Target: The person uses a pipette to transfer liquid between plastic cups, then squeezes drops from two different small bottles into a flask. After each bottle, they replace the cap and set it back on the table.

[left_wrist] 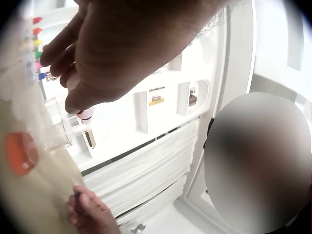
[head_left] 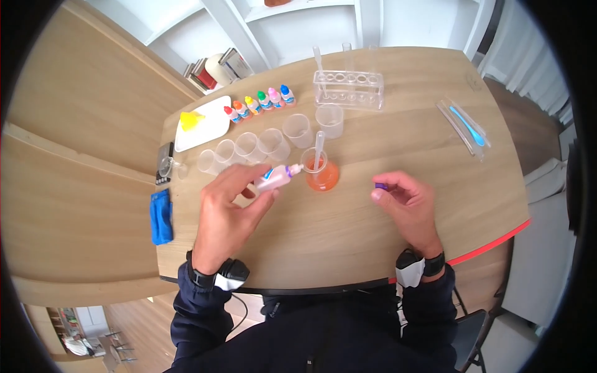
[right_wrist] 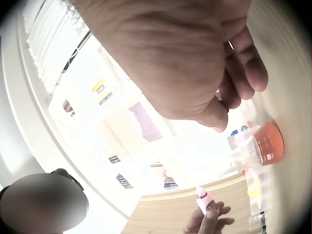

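Observation:
My left hand [head_left: 227, 208] grips a small dropper bottle [head_left: 273, 180] with a pale purple body, tilted on its side. Its bare nozzle points right, close to the mouth of a conical flask [head_left: 322, 180]. Orange liquid fills the flask's lower part, and a clear plastic pipette [head_left: 319, 149] leans up out of its neck. Right of the flask, my right hand [head_left: 410, 208] pinches a small purple cap [head_left: 380, 186] between thumb and index finger. The right wrist view shows the bottle [right_wrist: 205, 201] in my left hand and the orange flask [right_wrist: 269, 144] with printed marks.
Clear plastic cups [head_left: 272, 144] curve behind my left hand. Several dropper bottles with coloured caps [head_left: 262, 99] stand beside a white tray [head_left: 214, 133] holding a yellow object [head_left: 190, 120]. A test tube rack [head_left: 348, 90] is at the back; wrapped stirrers [head_left: 466, 127] lie right; a blue cloth [head_left: 161, 217] lies left.

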### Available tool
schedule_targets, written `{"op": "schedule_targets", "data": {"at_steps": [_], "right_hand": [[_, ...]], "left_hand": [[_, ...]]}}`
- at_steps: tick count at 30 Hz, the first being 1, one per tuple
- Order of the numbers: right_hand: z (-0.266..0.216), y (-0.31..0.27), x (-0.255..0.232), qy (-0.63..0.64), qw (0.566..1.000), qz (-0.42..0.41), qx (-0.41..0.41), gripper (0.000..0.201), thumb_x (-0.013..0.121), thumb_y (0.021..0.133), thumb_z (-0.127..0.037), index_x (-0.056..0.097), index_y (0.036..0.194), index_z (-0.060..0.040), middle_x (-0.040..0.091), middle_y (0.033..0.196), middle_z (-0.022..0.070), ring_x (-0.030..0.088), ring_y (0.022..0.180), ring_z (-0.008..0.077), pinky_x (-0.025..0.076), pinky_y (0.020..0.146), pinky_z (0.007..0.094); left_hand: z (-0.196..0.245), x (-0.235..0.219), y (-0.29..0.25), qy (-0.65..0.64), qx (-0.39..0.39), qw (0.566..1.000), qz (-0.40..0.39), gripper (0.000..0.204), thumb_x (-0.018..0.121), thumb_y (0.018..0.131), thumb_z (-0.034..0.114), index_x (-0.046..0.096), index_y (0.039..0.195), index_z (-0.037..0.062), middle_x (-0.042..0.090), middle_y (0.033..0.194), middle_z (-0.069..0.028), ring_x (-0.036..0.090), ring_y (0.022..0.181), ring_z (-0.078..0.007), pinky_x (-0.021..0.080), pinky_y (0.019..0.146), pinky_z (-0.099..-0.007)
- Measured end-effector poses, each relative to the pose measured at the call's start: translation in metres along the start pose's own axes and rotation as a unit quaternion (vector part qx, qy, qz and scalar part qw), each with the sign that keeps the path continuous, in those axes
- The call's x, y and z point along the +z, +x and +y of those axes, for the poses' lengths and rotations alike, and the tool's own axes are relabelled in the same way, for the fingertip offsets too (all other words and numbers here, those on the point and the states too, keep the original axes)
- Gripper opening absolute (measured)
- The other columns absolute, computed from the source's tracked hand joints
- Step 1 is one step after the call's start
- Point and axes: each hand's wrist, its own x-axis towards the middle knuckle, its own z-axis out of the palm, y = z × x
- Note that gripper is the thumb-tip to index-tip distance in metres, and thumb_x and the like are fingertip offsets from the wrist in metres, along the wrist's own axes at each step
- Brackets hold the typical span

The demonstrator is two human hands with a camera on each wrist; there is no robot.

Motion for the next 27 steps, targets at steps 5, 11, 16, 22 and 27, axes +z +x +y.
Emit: {"op": "schedule_targets", "data": {"at_steps": [5,11,16,22,27], "right_hand": [[-0.012,-0.003,0.005,-0.015,0.998,-0.060,-0.011,0.026,0.080,0.099,-0.002,0.079,0.124,0.0004,0.075,0.110,0.0060,0.071,0.097,0.0115,0.057,0.085,0.0268],[-0.040,-0.015,0.025,-0.077,0.982,-0.161,-0.069,0.027,0.080,0.097,0.000,0.079,0.124,0.0003,0.076,0.109,0.0094,0.071,0.094,0.0153,0.057,0.082,0.0294],[-0.051,-0.019,0.033,-0.111,0.967,-0.212,-0.088,0.025,0.081,0.096,0.001,0.077,0.121,0.0003,0.077,0.109,0.0111,0.071,0.092,0.0186,0.058,0.079,0.0314],[-0.058,-0.019,0.040,-0.147,0.957,-0.226,-0.101,0.026,0.080,0.095,0.004,0.077,0.121,-0.0012,0.076,0.108,0.0105,0.071,0.093,0.0200,0.058,0.077,0.0323],[-0.061,-0.017,0.043,-0.165,0.947,-0.260,-0.091,0.027,0.080,0.094,0.004,0.077,0.121,-0.0022,0.075,0.108,0.0100,0.071,0.094,0.0194,0.058,0.077,0.0321]], "left_hand": [[-0.009,0.035,-0.053,-0.266,-0.133,0.954,-0.022,0.036,0.088,0.092,-0.001,0.080,0.127,0.0010,0.080,0.116,-0.0073,0.074,0.101,-0.0135,0.060,0.082,-0.0283],[-0.006,0.066,-0.087,-0.324,-0.143,0.934,-0.053,0.039,0.088,0.092,-0.001,0.079,0.129,0.0018,0.079,0.110,-0.0077,0.073,0.095,-0.0132,0.060,0.079,-0.0280],[0.000,0.059,-0.090,-0.308,-0.120,0.943,-0.049,0.039,0.088,0.090,-0.003,0.079,0.128,0.0008,0.078,0.107,-0.0083,0.073,0.090,-0.0143,0.059,0.075,-0.0289],[0.001,0.058,-0.095,-0.292,-0.123,0.947,-0.053,0.041,0.088,0.087,-0.006,0.080,0.126,-0.0004,0.078,0.106,-0.0095,0.072,0.091,-0.0165,0.058,0.078,-0.0310],[-0.002,0.057,-0.098,-0.261,-0.096,0.960,-0.040,0.042,0.088,0.085,-0.007,0.080,0.126,-0.0007,0.078,0.104,-0.0109,0.072,0.090,-0.0181,0.059,0.077,-0.0317]]}}
